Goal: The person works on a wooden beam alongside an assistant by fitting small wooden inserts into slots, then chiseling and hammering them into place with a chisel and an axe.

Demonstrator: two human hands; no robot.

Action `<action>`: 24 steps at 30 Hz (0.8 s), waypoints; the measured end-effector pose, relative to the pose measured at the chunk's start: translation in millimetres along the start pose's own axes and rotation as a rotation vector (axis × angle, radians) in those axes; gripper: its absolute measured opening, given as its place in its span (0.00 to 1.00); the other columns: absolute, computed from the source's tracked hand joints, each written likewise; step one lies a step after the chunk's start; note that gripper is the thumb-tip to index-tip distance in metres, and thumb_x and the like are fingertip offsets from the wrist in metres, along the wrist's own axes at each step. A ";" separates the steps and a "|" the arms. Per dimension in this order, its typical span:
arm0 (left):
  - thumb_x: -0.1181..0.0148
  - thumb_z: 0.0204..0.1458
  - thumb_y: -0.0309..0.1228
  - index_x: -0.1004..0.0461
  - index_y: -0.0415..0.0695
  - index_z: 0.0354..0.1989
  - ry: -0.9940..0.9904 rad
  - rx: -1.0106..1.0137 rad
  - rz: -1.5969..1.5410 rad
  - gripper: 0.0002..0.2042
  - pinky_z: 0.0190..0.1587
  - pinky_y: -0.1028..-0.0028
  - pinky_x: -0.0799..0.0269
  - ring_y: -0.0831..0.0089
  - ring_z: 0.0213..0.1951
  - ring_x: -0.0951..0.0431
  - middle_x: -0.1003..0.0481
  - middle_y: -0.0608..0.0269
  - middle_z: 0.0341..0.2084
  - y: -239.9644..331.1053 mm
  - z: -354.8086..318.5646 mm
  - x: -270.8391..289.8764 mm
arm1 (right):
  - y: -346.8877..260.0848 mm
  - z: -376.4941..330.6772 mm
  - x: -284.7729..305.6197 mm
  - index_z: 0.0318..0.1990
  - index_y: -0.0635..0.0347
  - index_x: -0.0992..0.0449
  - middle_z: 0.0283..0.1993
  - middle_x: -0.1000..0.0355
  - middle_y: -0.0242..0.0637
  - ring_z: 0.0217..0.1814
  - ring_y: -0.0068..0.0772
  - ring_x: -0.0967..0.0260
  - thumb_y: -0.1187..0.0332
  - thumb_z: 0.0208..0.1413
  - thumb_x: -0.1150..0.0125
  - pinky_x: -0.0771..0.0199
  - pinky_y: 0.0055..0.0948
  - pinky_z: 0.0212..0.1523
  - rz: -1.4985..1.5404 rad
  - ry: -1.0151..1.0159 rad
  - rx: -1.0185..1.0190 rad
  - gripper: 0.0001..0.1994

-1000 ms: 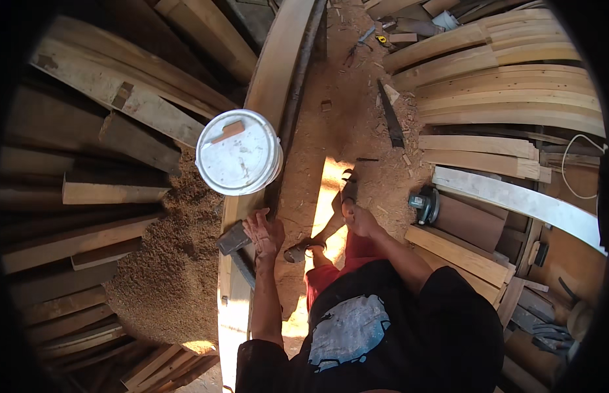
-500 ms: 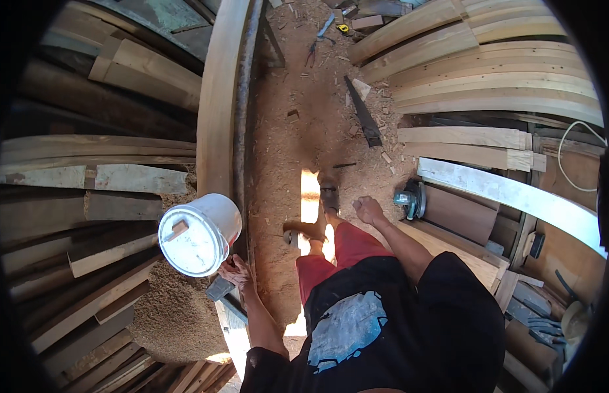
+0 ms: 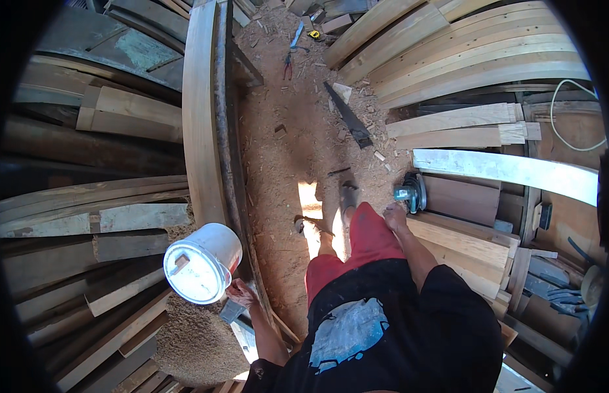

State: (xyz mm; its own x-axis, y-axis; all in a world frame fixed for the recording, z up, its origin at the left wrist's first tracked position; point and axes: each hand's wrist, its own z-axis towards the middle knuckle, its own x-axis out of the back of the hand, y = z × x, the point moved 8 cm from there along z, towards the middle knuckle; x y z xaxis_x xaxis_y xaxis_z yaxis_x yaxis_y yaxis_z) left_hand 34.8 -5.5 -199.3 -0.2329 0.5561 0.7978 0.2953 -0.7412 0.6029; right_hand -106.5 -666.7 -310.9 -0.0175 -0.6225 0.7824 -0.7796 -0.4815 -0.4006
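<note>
On the pale plank (image 3: 203, 118) left of the body, a white bucket (image 3: 219, 243) with smooth, plain sides and a patch of red low on the side toward the floor. Topped by a round lid (image 3: 194, 280), pressed on all around, glaring bright in the light and smudged with faint grey scuffs. Lying flat on that lid, a small scrap of brown wood (image 3: 180, 262), roughly oblong. Along the rim, a thin handle (image 3: 223, 267), curving down near the left hand (image 3: 242, 293).

Just beside the bucket, that left hand, fingers bent, partly lost behind a grey block (image 3: 232, 310), flat-faced and square-edged, at the plank's near stretch. Grasping or merely resting: cannot tell.

Over by the right knee, the right hand (image 3: 395, 216), fingers loosely curled, just beside a green power tool (image 3: 410, 192) with a dark, rounded guard. Contact there: cannot tell. Farther off on the sawdust-covered floor (image 3: 271, 196), a dark handsaw (image 3: 349, 116).
</note>
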 end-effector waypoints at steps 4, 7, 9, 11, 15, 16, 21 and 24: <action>0.44 0.60 0.53 0.29 0.30 0.53 0.087 0.150 -0.003 0.31 0.57 0.53 0.36 0.46 0.51 0.28 0.27 0.40 0.49 -57.9 0.7 23.9 | -23.9 24.8 7.4 0.38 0.63 0.22 0.37 0.21 0.52 0.43 0.53 0.22 0.62 0.54 0.37 0.23 0.42 0.45 0.016 0.058 -0.037 0.12; 0.43 0.60 0.53 0.32 0.30 0.61 0.145 0.321 -0.022 0.35 0.62 0.55 0.37 0.44 0.57 0.29 0.30 0.36 0.58 -83.5 -1.3 26.2 | -18.7 59.5 0.1 0.34 0.62 0.20 0.35 0.21 0.52 0.40 0.53 0.22 0.62 0.55 0.39 0.23 0.44 0.43 0.063 -0.020 -0.048 0.11; 0.44 0.61 0.53 0.32 0.30 0.61 0.263 0.428 -0.029 0.34 0.61 0.55 0.36 0.43 0.54 0.27 0.29 0.37 0.58 -87.4 -1.9 39.9 | -31.5 89.3 -21.0 0.34 0.61 0.19 0.37 0.21 0.53 0.43 0.53 0.21 0.60 0.58 0.42 0.22 0.43 0.46 0.055 -0.162 0.055 0.13; 0.44 0.62 0.50 0.32 0.31 0.61 0.311 0.505 0.032 0.32 0.57 0.53 0.32 0.42 0.51 0.25 0.28 0.36 0.57 -65.0 -1.9 0.7 | 11.0 141.1 -10.2 0.34 0.60 0.19 0.37 0.21 0.52 0.43 0.53 0.21 0.60 0.58 0.43 0.22 0.42 0.46 -0.089 -0.122 0.134 0.13; 0.44 0.62 0.46 0.33 0.32 0.61 0.610 0.338 0.291 0.29 0.54 0.51 0.29 0.42 0.50 0.25 0.28 0.35 0.56 -25.6 6.1 47.3 | -18.6 200.2 -54.5 0.32 0.59 0.22 0.35 0.21 0.48 0.41 0.53 0.22 0.59 0.58 0.43 0.23 0.43 0.42 -0.022 -0.264 0.154 0.13; 0.44 0.62 0.46 0.33 0.32 0.61 0.647 0.274 0.361 0.29 0.53 0.51 0.28 0.42 0.50 0.25 0.28 0.35 0.56 -14.4 8.2 43.3 | -13.5 221.1 -56.6 0.30 0.59 0.24 0.33 0.22 0.47 0.39 0.54 0.23 0.57 0.56 0.40 0.23 0.44 0.39 -0.024 -0.260 0.147 0.14; 0.43 0.62 0.45 0.33 0.32 0.60 0.706 0.013 0.594 0.29 0.53 0.52 0.28 0.42 0.49 0.24 0.28 0.35 0.55 20.7 9.4 -11.3 | 40.0 331.7 -61.5 0.33 0.59 0.21 0.39 0.21 0.49 0.44 0.51 0.22 0.63 0.56 0.42 0.22 0.42 0.44 -0.225 -0.269 0.247 0.10; 0.43 0.62 0.45 0.33 0.32 0.60 0.741 -0.079 0.719 0.28 0.52 0.52 0.28 0.43 0.49 0.24 0.28 0.35 0.54 30.8 14.1 8.0 | 2.8 358.9 -104.5 0.41 0.59 0.22 0.40 0.22 0.52 0.45 0.55 0.23 0.62 0.56 0.41 0.23 0.47 0.46 -0.376 -0.312 0.400 0.11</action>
State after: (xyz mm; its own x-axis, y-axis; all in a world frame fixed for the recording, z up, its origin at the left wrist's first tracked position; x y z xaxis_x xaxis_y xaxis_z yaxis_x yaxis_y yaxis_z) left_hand 55.1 -18.5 -174.1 -0.5454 -0.3784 0.7479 0.5343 -0.8445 -0.0376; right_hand 117.8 -824.4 -564.9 0.4427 -0.4878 0.7523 -0.4019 -0.8580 -0.3199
